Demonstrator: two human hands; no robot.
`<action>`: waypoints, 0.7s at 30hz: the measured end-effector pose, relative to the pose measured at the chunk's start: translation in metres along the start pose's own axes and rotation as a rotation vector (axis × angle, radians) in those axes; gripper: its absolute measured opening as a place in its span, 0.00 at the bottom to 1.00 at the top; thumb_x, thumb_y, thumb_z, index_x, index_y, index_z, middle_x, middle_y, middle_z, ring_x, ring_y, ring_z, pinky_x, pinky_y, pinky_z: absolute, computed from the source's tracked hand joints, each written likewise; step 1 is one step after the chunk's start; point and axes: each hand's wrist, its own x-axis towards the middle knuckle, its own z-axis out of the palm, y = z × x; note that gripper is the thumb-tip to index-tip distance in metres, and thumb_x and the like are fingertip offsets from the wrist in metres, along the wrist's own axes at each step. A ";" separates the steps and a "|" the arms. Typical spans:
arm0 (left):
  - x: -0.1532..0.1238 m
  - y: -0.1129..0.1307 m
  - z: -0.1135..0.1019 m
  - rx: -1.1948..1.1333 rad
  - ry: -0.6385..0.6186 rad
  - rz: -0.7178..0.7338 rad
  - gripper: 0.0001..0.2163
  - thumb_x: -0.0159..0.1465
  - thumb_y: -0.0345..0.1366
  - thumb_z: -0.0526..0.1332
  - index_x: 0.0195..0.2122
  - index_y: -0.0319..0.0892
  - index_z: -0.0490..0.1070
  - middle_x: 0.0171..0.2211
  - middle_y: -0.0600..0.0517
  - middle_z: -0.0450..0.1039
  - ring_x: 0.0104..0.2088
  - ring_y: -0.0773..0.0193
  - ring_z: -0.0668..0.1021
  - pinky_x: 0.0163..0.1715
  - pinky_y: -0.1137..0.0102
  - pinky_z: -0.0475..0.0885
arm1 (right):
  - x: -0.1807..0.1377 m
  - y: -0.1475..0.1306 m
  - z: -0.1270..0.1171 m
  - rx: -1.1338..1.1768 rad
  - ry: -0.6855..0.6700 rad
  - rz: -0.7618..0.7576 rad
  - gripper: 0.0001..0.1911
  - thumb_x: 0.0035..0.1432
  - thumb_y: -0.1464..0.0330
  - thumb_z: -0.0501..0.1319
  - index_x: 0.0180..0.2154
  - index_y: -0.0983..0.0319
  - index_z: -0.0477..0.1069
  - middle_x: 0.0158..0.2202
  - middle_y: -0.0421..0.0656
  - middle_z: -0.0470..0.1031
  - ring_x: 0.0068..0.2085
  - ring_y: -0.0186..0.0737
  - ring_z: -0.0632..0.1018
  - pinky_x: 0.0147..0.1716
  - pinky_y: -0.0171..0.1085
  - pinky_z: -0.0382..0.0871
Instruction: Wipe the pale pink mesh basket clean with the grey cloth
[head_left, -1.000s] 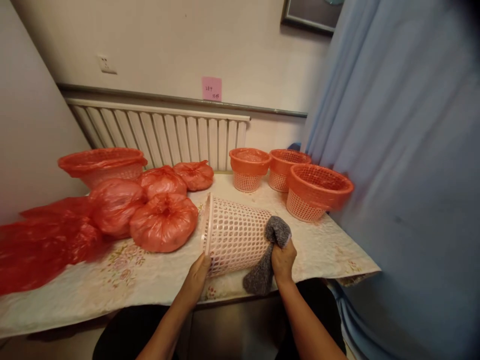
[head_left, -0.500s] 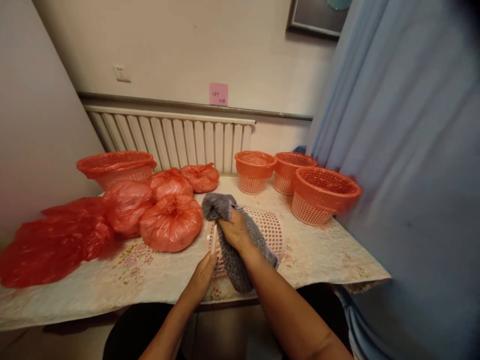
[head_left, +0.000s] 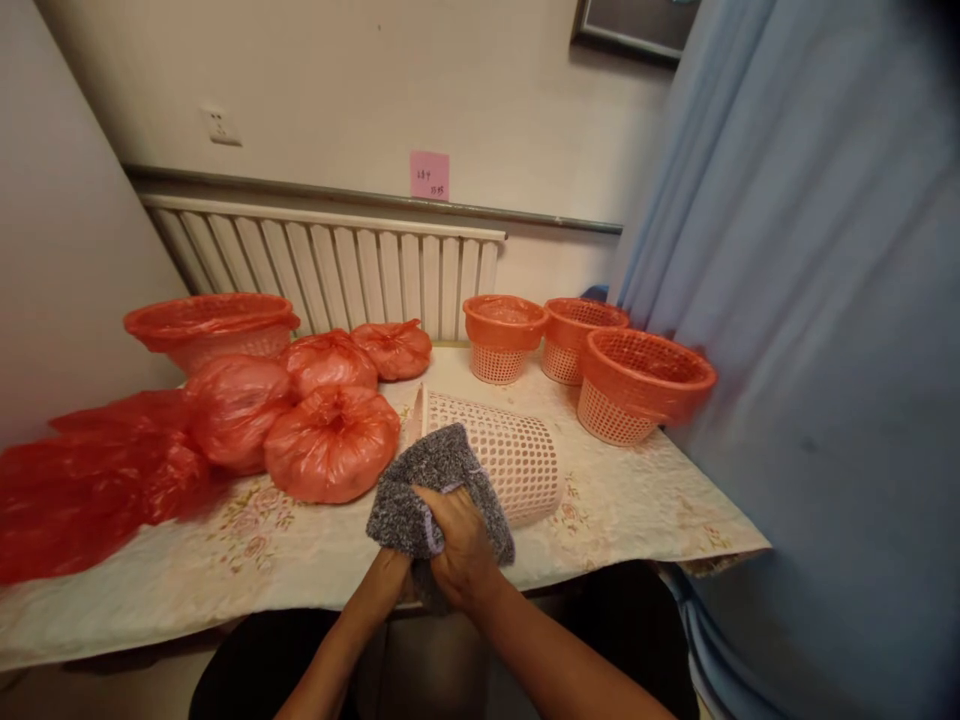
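The pale pink perforated wastebasket (head_left: 521, 455) lies on its side at the near middle of a table spread with a floral tablecloth (head_left: 300, 560), its open rim to the left and its narrower base to the right.

From the far left come loose red plastic bags (head_left: 97, 480), with a red-lined basket (head_left: 217, 335) behind them, then four bunched red plastic bundles (head_left: 332, 445) clustered together, the nearest just beside the wastebasket's rim.

Next is the left hand (head_left: 386, 578), low by the rim end; a grey fleecy cloth (head_left: 427, 475) covers its fingers, so whether it grips the rim cannot be told. The right hand (head_left: 461, 545) is closed on that cloth, which is bunched over the near side of the rim end.

The wastebasket looks light and fairly stiff, its thin lattice wall likely to flex if squeezed hard; being round, it may roll. The thicker rim seems the best hold, with the base end for steadying.

Farther right, three red-lined baskets (head_left: 615, 395) stand upright, near a blue curtain (head_left: 795, 350).
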 end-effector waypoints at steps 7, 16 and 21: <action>-0.009 0.029 0.016 -0.048 0.109 -0.006 0.24 0.62 0.47 0.52 0.54 0.40 0.69 0.59 0.44 0.67 0.63 0.52 0.63 0.64 0.60 0.55 | 0.002 0.006 0.006 -0.151 0.061 -0.075 0.23 0.60 0.72 0.51 0.57 0.60 0.64 0.45 0.48 0.74 0.48 0.45 0.73 0.50 0.48 0.67; -0.005 0.069 0.014 -0.129 -0.015 -0.040 0.25 0.64 0.55 0.49 0.45 0.39 0.73 0.43 0.46 0.78 0.44 0.54 0.77 0.51 0.62 0.68 | -0.004 0.076 -0.041 -0.319 0.173 0.052 0.19 0.59 0.73 0.52 0.52 0.61 0.68 0.44 0.48 0.75 0.48 0.46 0.72 0.51 0.50 0.65; -0.001 0.071 0.015 -0.117 -0.016 -0.010 0.26 0.65 0.54 0.49 0.49 0.38 0.72 0.48 0.46 0.76 0.49 0.53 0.75 0.56 0.62 0.64 | -0.022 0.122 -0.092 -0.404 0.431 0.340 0.17 0.54 0.77 0.49 0.42 0.63 0.72 0.39 0.48 0.75 0.44 0.44 0.73 0.46 0.44 0.67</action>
